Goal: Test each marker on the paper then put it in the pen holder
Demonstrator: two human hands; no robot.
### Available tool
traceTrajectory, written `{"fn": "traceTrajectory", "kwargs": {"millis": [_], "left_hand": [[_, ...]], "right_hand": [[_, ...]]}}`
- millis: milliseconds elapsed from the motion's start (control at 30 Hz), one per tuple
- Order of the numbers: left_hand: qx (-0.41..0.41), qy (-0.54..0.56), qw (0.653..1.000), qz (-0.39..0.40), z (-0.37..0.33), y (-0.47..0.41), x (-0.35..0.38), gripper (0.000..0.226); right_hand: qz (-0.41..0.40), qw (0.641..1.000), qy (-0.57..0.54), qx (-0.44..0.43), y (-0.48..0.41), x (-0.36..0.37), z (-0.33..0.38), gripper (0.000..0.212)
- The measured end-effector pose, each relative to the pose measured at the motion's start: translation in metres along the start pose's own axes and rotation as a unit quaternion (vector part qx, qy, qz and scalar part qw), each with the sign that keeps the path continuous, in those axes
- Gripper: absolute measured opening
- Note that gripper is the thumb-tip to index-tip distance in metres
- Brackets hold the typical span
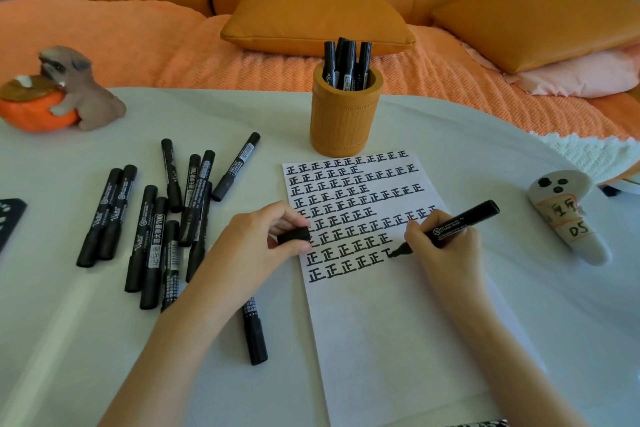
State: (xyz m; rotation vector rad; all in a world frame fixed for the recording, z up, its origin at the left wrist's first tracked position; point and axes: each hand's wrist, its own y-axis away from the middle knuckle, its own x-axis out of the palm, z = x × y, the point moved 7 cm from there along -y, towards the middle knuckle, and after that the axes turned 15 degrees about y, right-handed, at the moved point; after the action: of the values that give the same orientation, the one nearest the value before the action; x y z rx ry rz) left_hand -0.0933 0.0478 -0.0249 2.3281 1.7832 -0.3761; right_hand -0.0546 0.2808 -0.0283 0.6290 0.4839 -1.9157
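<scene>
A white sheet of paper (388,329) lies on the table, its upper half filled with rows of black characters. My right hand (446,246) grips an uncapped black marker (460,222), whose tip touches the paper at the end of a row. My left hand (256,246) rests on the paper's left edge and pinches the black cap (294,235). An orange pen holder (346,114) stands behind the paper with several black markers (346,61) upright in it. Several capped black markers (162,215) lie scattered to the left. One more marker (254,333) lies partly under my left forearm.
A dog figurine with an orange bowl (59,94) sits at the far left of the white table (104,357). A white cone-shaped ghost ornament (568,218) lies at the right. A dark object (8,218) pokes in at the left edge. An orange sofa with cushions (317,19) runs behind.
</scene>
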Motion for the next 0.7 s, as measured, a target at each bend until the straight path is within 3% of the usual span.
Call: {"fn": "traceTrajectory", "kwargs": {"millis": [700], "left_hand": [[-0.002,-0.001,1.0,-0.001,0.0009,-0.0006,0.0,0.023]], "right_hand": [[-0.015,1.0,-0.017,0.015,-0.0014,-0.002,-0.0052,0.032]]}}
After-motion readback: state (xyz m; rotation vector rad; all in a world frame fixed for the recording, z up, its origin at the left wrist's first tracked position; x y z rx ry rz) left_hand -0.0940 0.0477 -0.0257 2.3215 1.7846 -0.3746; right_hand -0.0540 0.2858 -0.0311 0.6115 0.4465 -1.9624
